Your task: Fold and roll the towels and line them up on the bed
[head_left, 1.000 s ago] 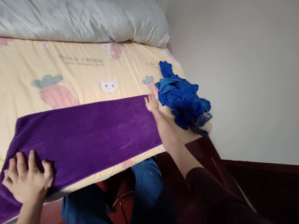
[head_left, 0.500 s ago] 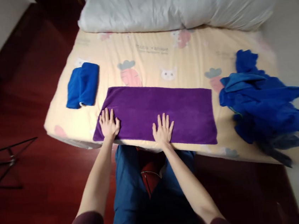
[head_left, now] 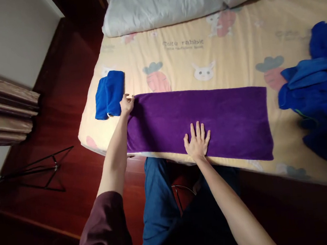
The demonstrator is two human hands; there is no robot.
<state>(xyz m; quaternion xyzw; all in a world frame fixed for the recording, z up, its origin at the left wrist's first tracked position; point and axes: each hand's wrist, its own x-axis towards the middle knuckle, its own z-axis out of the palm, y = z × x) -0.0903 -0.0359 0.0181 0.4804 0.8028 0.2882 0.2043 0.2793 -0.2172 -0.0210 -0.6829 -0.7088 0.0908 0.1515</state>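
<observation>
A purple towel (head_left: 221,112) lies spread as a long rectangle along the near edge of the bed. My left hand (head_left: 127,104) is closed at the towel's far left corner, thumb and fingers pinching the cloth. Near its left end the purple cloth looks slightly raised and shaded. My right hand (head_left: 197,140) rests flat on the towel's near middle, fingers spread. Just left of my left hand is a folded blue cloth (head_left: 115,92), with a small white tag at its lower edge.
Rumpled blue cloths (head_left: 320,82) are heaped at the right of the bed. Behind, a grey-white quilt (head_left: 168,5) crosses the rabbit-print sheet (head_left: 227,59). A black metal stand (head_left: 55,165) is on the dark red floor at left, near a striped curtain (head_left: 4,106).
My left hand has left its flat place on the near left of the towel and closed on the far left corner. My right hand stays flat. The view has shifted left.
</observation>
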